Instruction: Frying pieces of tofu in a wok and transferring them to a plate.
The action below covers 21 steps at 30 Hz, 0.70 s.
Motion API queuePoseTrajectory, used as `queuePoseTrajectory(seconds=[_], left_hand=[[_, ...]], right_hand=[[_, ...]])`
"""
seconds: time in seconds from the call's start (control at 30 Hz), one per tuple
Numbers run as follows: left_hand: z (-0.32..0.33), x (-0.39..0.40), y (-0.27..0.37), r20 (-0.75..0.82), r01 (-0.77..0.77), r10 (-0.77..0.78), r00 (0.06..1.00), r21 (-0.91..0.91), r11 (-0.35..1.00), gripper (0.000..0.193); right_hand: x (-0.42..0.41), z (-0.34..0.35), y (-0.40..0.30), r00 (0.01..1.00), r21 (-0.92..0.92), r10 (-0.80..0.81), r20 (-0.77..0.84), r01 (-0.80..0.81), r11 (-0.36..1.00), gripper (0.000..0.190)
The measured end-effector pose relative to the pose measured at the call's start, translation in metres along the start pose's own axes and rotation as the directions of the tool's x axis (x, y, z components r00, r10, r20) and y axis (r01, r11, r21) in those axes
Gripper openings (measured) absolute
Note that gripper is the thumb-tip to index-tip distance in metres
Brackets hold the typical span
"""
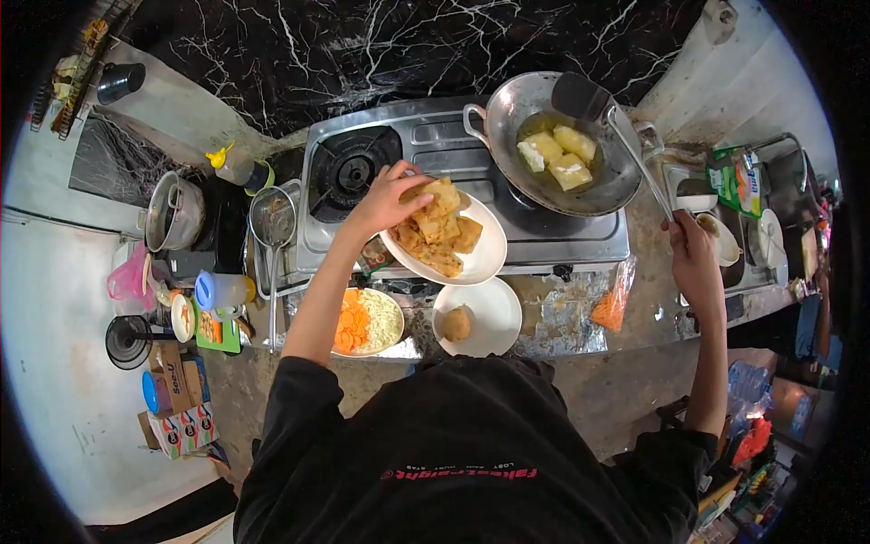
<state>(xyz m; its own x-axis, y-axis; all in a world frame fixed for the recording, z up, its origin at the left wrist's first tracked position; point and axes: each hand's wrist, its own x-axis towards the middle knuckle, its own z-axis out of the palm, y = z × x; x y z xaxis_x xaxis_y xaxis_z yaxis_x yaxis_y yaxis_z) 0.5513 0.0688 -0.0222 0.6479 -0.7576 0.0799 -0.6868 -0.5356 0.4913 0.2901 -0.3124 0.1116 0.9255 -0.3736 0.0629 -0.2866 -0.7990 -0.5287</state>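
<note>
My left hand [393, 198] is over a white oval plate [491, 239], thumb and fingers on the topmost golden-brown fried piece [443, 193]. More fried pieces [435, 253] are heaped beneath it. The plate lies at the front edge of the stove. In my right hand [692, 246] is the long handle of a metal spatula [639, 158]. Its dark blade rises over the far right rim of a wok [506, 112]. Several pale yellow, folded-looking pieces [571, 171] sit in oil in the wok; some carry white patches.
The gas stove [445, 160] has a bare left burner [355, 170]. Along the counter front are a dish of sliced carrot and chopped pale vegetable [367, 323], a plate [496, 319] with one brown lump, and a bag of orange shreds [612, 309]. A skimmer [273, 221] lies left; a sink [733, 275] is right.
</note>
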Motion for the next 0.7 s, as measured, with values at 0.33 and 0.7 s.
queuePoseTrajectory(seconds=[0.33,0.7], left_hand=[[-0.003,-0.047,0.027,-0.38,0.193,-0.34,0.86,-0.374,0.907,0.025],[0.087,-0.138,0.104,0.148,0.249,-0.638,0.756,-0.966,0.071,0.076]], right_hand=[[0.002,-0.005,-0.006,1.0,-0.135,-0.015,-0.019,0.013,0.991,0.017],[-0.011,0.001,-0.024,0.975,-0.168,-0.146,-0.166,0.118,0.979,0.021]])
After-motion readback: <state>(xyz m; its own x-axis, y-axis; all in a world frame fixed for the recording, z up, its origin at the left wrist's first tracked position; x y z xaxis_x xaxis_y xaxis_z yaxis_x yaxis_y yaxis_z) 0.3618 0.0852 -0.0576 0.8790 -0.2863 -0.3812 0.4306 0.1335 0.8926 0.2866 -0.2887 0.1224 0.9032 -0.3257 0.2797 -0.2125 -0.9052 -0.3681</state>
